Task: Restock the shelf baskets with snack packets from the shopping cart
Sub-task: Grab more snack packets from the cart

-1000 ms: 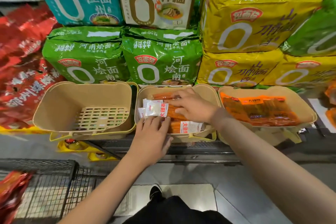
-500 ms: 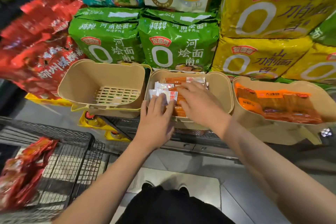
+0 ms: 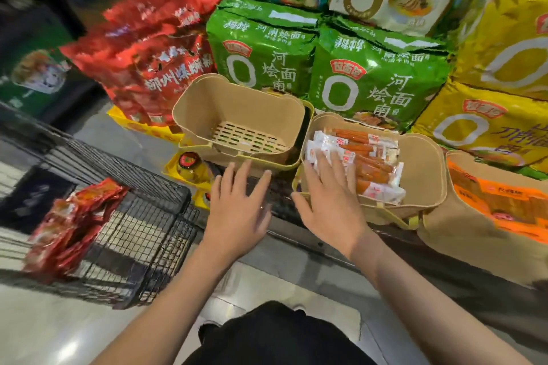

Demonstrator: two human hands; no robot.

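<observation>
Head view, looking down at a shop shelf: big noodle bags (image 3: 373, 77) stack behind three tan baskets. A black wire cart (image 3: 142, 234) at left carries red snack packets (image 3: 68, 228). The left basket (image 3: 237, 121) sits bare; the middle basket (image 3: 421, 163) holds orange-and-white packets (image 3: 370, 157). The right hand (image 3: 329, 201) lies flat on them, fingers straight, gripping nothing; the left hand (image 3: 237, 210) hovers spread and empty. Risk: the loosely heaped packets may slide over the rim if nudged.
</observation>
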